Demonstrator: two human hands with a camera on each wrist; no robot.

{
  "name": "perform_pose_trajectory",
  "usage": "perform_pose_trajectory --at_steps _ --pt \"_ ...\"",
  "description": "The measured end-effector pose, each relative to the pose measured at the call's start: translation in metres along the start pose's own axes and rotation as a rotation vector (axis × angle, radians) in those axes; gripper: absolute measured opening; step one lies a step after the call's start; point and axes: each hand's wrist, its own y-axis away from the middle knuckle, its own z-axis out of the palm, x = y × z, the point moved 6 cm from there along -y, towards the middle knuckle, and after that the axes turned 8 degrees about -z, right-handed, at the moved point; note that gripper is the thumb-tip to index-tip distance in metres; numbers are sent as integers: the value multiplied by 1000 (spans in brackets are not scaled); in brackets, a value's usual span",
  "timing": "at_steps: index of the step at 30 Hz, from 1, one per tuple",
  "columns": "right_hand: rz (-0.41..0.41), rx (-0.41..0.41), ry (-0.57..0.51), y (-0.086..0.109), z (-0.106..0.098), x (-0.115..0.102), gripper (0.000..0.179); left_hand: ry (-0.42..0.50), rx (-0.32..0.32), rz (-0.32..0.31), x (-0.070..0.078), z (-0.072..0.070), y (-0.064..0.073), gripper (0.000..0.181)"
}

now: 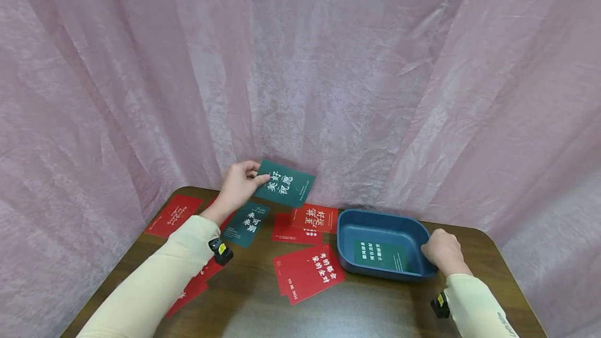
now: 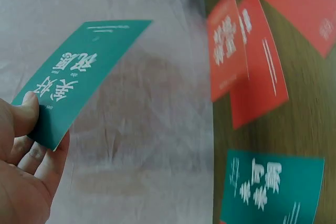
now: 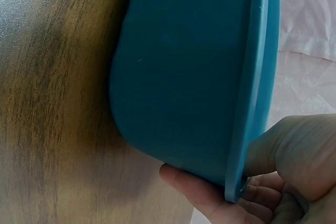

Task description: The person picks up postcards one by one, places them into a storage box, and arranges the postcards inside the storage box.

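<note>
Pinched by one edge between thumb and fingers, a green card (image 1: 287, 184) with white characters is held by my left hand (image 1: 238, 185) above the back of the table. The left wrist view shows the same card (image 2: 86, 74) tilted, its printed face visible. My right hand (image 1: 443, 251) grips the right end of a blue rectangular tray (image 1: 345, 254). In the right wrist view, the thumb is inside the rim and a finger lies along the outer wall of the tray (image 3: 184, 77). Another green card (image 1: 380, 255) lies flat inside the tray.
A green card (image 1: 246, 223) lies below my left hand. Between it and the tray are overlapping red cards (image 1: 310, 275) and, farther back, a red card (image 1: 315, 218). Another red card (image 1: 175, 215) lies at the table's left edge. A pink curtain (image 1: 300, 67) hangs behind.
</note>
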Motion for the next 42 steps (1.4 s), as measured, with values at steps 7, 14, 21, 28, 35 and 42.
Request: perform_pose_trajectory --at_steps 7,14,21,28,35,42 --pt "-8 14 10 2 -3 1 29 119 11 -45 10 11 1 34" --pt "-1 16 5 5 -4 2 27 238 -6 -50 19 24 6 49" --pt "8 11 10 9 -6 1 33 274 -37 -92 23 42 13 53" --pt "0 11 26 7 -8 2 35 300 -47 -117 35 66 19 52" --pt "9 14 36 9 -6 5 32 297 -70 -163 49 94 27 51" --pt "11 19 31 12 -6 4 30 307 -103 -166 62 116 34 51"
